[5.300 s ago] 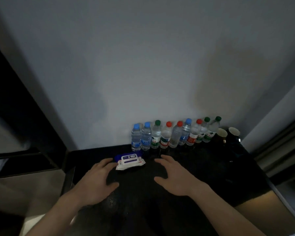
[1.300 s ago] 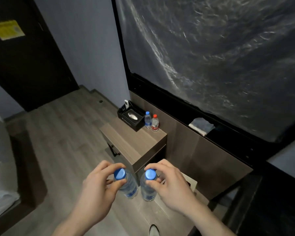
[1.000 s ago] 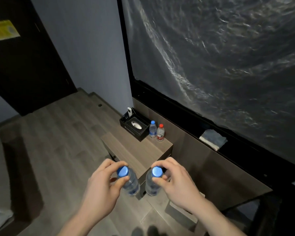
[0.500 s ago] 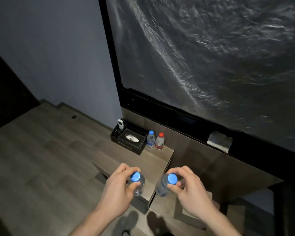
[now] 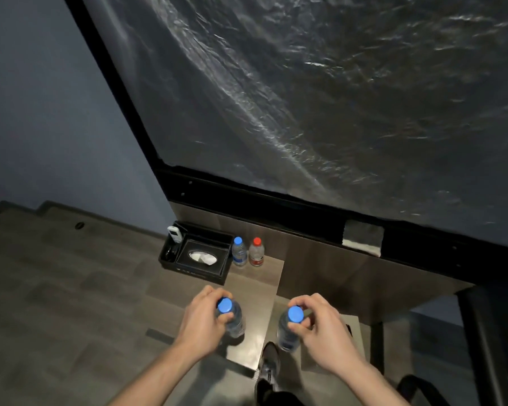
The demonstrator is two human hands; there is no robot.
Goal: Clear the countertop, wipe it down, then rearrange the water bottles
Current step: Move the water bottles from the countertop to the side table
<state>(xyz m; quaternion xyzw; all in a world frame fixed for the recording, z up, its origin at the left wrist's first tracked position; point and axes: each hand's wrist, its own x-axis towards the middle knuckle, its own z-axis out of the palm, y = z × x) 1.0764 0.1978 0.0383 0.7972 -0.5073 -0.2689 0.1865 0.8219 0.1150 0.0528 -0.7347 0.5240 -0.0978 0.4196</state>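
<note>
The left hand (image 5: 201,320) grips a blue-capped bottle (image 5: 232,317) by its neck, the right hand (image 5: 320,326) another blue-capped bottle (image 5: 288,329). Beyond them on the wooden surface (image 5: 255,288), a black tissue box (image 5: 201,259) stands, with two small bottles (image 5: 248,253) just right of it.

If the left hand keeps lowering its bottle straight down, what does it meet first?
Probably the wooden side table: the left hand holds its blue-capped bottle over the near end, though depth is unclear.
</note>
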